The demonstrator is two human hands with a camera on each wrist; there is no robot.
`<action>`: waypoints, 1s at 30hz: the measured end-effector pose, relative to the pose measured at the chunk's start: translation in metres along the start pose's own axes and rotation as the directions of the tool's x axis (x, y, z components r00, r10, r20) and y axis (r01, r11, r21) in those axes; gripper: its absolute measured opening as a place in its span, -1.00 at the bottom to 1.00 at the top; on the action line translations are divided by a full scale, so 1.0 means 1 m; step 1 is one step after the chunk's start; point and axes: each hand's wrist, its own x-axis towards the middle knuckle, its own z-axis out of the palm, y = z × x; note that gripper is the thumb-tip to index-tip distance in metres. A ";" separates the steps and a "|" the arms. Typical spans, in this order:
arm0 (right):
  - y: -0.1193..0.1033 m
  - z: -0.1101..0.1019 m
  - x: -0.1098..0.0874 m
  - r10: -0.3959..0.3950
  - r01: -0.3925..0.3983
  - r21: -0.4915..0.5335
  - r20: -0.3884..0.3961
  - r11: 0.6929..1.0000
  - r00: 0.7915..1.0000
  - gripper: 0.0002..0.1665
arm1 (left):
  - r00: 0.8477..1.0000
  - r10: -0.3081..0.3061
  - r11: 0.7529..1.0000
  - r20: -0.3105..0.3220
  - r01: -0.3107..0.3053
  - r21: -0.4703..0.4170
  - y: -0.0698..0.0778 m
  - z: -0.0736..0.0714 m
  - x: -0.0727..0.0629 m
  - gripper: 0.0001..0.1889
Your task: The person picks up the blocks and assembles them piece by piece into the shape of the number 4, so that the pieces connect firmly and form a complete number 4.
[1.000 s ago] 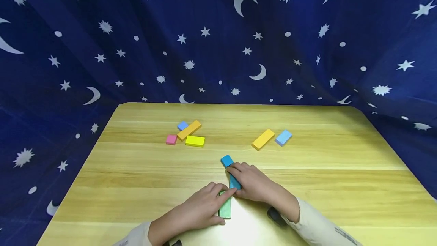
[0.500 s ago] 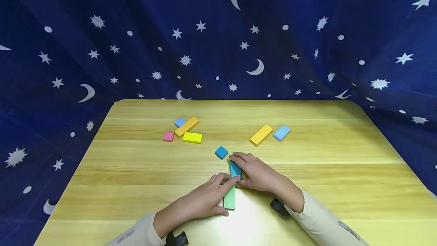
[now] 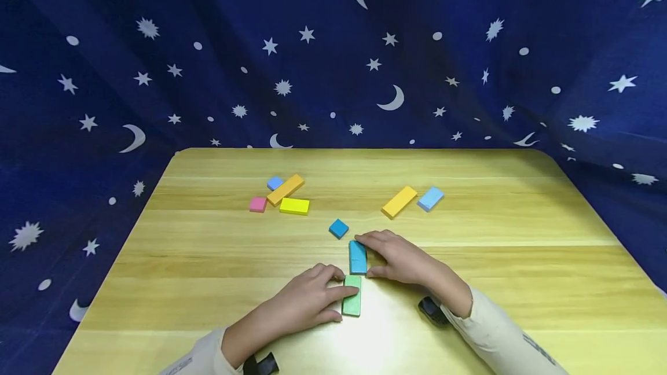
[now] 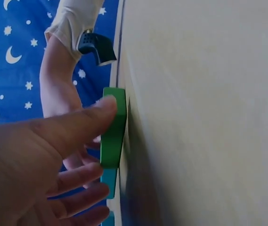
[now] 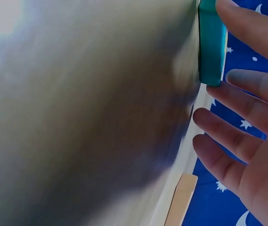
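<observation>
A light green rectangular block (image 3: 351,300) lies flat on the table, lengthwise away from the person. Across its top reaches the index finger of my left hand (image 3: 304,298); the thumb lies by its near left edge, the other fingers loosely bent at its far left. Just beyond it, a blue rectangular block (image 3: 358,257) is roughly in line, its near end close to the green one. My right hand (image 3: 398,256) rests around the blue block's right side, fingertips at the far corner and thumb by the near corner. In the right wrist view its fingers are loosely extended beside the teal-looking block (image 5: 211,47).
A small blue square block (image 3: 339,228) lies past the blue one. Farther left are an orange block (image 3: 285,190), a yellow block (image 3: 294,206), a pink block (image 3: 257,204) and a periwinkle block (image 3: 274,183). Back right lie another orange block (image 3: 399,202) and a light blue block (image 3: 431,198).
The small blue square now stands apart from the right hand. The left index finger has drawn back from the blue block onto the green one. The right fingers have eased off the blue block's top.
</observation>
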 end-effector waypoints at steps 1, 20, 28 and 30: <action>0.000 0.000 0.000 -0.002 0.002 -0.002 -0.004 1.000 1.000 -0.23 | 1.000 0.005 1.000 -0.007 -0.005 0.015 0.001 0.000 0.001 -0.55; 0.000 0.004 0.001 -0.085 0.070 -0.125 -0.123 0.990 0.989 -0.33 | 0.994 0.061 0.990 -0.085 -0.050 0.130 0.003 0.007 0.006 -0.66; 0.001 0.004 0.002 -0.091 0.078 -0.120 -0.103 0.990 0.991 -0.30 | 0.995 0.050 0.992 -0.089 -0.039 0.121 0.005 0.009 0.006 -0.66; 0.000 0.004 0.002 -0.093 0.082 -0.118 -0.096 0.990 0.991 -0.30 | 0.996 0.041 0.993 -0.085 -0.030 0.117 0.005 0.009 0.005 -0.66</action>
